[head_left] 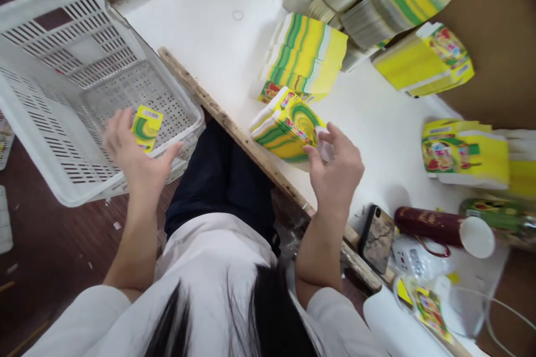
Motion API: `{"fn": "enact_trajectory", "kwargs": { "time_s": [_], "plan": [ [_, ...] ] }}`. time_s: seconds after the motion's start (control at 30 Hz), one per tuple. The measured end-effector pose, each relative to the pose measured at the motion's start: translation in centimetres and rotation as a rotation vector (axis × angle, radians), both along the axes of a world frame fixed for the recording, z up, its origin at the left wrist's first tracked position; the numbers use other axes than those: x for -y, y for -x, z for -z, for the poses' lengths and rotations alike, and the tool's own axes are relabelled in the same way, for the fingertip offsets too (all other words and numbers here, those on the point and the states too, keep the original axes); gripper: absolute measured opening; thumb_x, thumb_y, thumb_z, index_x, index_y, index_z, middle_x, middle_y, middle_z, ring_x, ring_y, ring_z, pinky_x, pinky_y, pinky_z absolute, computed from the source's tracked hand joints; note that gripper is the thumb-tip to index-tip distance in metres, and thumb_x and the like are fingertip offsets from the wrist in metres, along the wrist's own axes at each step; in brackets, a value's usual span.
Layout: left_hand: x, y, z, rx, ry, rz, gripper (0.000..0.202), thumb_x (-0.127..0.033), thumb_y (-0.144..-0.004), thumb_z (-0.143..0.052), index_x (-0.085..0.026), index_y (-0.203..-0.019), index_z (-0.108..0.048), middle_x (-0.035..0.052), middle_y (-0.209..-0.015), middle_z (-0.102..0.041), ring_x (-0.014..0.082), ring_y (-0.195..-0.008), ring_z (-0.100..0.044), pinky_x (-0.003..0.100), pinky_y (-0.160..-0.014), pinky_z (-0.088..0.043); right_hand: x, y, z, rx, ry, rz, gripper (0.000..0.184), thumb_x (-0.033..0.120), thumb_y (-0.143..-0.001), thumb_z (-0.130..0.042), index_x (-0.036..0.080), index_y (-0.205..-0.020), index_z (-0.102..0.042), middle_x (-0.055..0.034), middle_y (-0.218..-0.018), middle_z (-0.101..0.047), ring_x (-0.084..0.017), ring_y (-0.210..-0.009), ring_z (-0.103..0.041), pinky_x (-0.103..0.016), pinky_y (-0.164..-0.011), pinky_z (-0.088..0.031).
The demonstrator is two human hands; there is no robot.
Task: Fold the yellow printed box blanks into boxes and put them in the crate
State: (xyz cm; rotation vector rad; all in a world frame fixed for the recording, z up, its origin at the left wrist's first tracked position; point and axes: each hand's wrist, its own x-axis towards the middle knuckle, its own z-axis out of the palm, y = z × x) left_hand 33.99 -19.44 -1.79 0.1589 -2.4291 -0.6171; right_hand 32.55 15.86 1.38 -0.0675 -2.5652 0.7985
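Note:
My left hand is over the near rim of a white plastic basket, thumb and fingers spread. Just beyond its fingers, a small yellow and green carton shows against the inside of the basket; whether it is falling or lying there I cannot tell. On the white table, my right hand is at the right end of a stack of flat printed cartons, its thumb and forefinger apart. Something whitish covers or sits by a fingertip; its kind is unclear. Behind stands another leaning stack of yellow cartons.
More carton stacks fill the table's back right. Along its right side are a yellow bundle, a phone, a dark red flask and a power strip. A wooden edge strip borders the table.

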Motion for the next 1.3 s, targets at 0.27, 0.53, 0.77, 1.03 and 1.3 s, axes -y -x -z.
{"fn": "enact_trajectory", "kwargs": {
  "time_s": [0.27, 0.53, 0.77, 1.03, 1.3],
  "plan": [
    [-6.1, -1.2, 0.1, 0.295, -0.376, 0.383, 0.04, -0.039, -0.085, -0.074, -0.022, -0.12, -0.066, 0.009, -0.124, -0.07, 0.0262, -0.121, -0.063, 0.046, -0.107, -0.047, 0.8, 0.4, -0.6, 0.002, 0.062, 0.026, 0.039, 0.028, -0.083, -0.071, 0.022, -0.119, -0.058, -0.0059, -0.098, -0.066, -0.027, -0.092, -0.065, -0.053, -0.093, -0.052],
    [-11.8, -1.4, 0.8, 0.297, -1.32, 0.642, 0.071, -0.082, -0.074, -0.062, -0.029, -0.122, -0.056, 0.0092, -0.115, -0.07, 0.0297, -0.113, -0.069, 0.046, -0.087, -0.059, 8.3, -4.4, 0.1, 0.264, 0.626, -0.501, 0.036, 0.017, -0.086, -0.07, 0.027, -0.114, -0.05, 0.0015, -0.089, -0.062, -0.014, -0.076, -0.064, -0.028, -0.07, -0.057],
    [-12.2, -0.4, -1.0, 0.09, -1.482, 0.309, 0.054, -0.078, -0.084, -0.049, -0.024, -0.084, -0.044, -0.0026, -0.07, -0.043, 0.0128, -0.059, -0.05, 0.031, -0.064, -0.052, 12.0, -5.9, 2.1, 0.462, 0.838, -0.659, 0.047, 0.032, -0.081, -0.077, 0.026, -0.121, -0.053, -0.0026, -0.103, -0.064, -0.018, -0.095, -0.065, -0.031, -0.082, -0.059],
    [-11.2, -1.8, 2.1, 0.193, -1.334, 0.399, 0.049, -0.067, -0.074, -0.075, -0.023, -0.095, -0.065, 0.0005, -0.086, -0.068, 0.0138, -0.075, -0.064, 0.025, -0.068, -0.053, 9.9, -4.8, 3.0, 0.349, 0.865, -0.464, 0.015, 0.027, -0.087, -0.07, 0.023, -0.101, -0.067, -0.0013, -0.09, -0.072, -0.017, -0.079, -0.069, -0.031, -0.073, -0.058],
    [-7.6, -1.7, -0.6, 0.077, -1.019, 0.39, 0.065, -0.076, -0.088, -0.049, -0.029, -0.13, -0.062, 0.0099, -0.131, -0.068, 0.0262, -0.12, -0.066, 0.042, -0.102, -0.054, 8.1, -4.4, 1.7, 0.006, 0.35, -0.411, 0.019, 0.019, -0.094, -0.064, 0.032, -0.099, -0.077, -0.0005, -0.093, -0.078, -0.021, -0.086, -0.07, -0.039, -0.08, -0.056]
  ]
}}
